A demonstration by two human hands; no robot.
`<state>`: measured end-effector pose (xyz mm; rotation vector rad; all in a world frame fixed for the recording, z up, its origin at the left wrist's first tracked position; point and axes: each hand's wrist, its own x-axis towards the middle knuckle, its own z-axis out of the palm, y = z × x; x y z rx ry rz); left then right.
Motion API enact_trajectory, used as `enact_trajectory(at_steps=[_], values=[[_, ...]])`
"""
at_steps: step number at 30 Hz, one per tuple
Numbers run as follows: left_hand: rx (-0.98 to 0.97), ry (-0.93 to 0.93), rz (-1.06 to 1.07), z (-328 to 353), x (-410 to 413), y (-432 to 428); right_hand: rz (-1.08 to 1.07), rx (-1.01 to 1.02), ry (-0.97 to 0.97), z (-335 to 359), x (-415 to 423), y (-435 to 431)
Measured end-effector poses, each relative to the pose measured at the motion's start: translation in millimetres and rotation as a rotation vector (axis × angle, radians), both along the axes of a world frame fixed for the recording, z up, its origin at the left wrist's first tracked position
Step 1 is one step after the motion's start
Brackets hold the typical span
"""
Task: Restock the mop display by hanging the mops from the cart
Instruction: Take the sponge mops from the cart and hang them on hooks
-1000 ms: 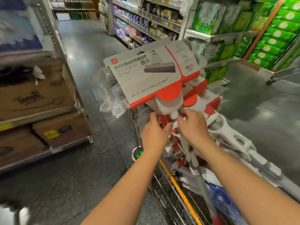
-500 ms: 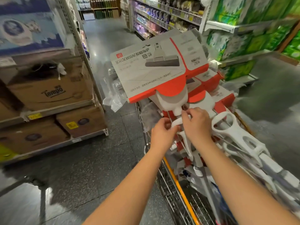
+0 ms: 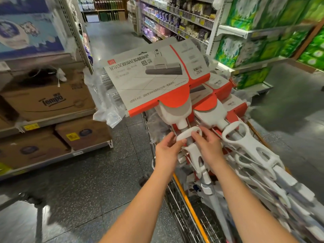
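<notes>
Your forearms run off the bottom edge, so nothing of you above them shows. The cart (image 3: 182, 204) is cut by the same edge, and its basket floor is buried under a blurred heap of mop handles (image 3: 273, 174) smeared toward the right. Your right hand (image 3: 209, 148) covers part of the white lever (image 3: 188, 135) of the nearest mop; your left hand (image 3: 166, 151) hides the wire rim beneath it. The small print on the mop's card sleeve (image 3: 154, 79) is too soft to read. The goods on the far shelves (image 3: 177, 20) are too small to tell apart.
</notes>
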<state>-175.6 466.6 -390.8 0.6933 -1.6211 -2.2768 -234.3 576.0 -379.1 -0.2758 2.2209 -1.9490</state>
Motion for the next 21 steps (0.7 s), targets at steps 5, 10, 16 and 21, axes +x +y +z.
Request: enact_trajectory(at_steps=[5,10,16,21], values=[[0.032,0.069,-0.004,3,7,-1,0.028,0.02,-0.027,-1,1,2],[0.074,0.114,-0.026,14,6,-6,0.123,-0.042,-0.049,10,1,0],[0.128,0.143,-0.104,34,-4,-15,0.034,-0.19,-0.061,33,6,-6],[0.209,0.16,-0.114,58,-18,-18,-0.092,-0.212,0.018,65,7,-14]])
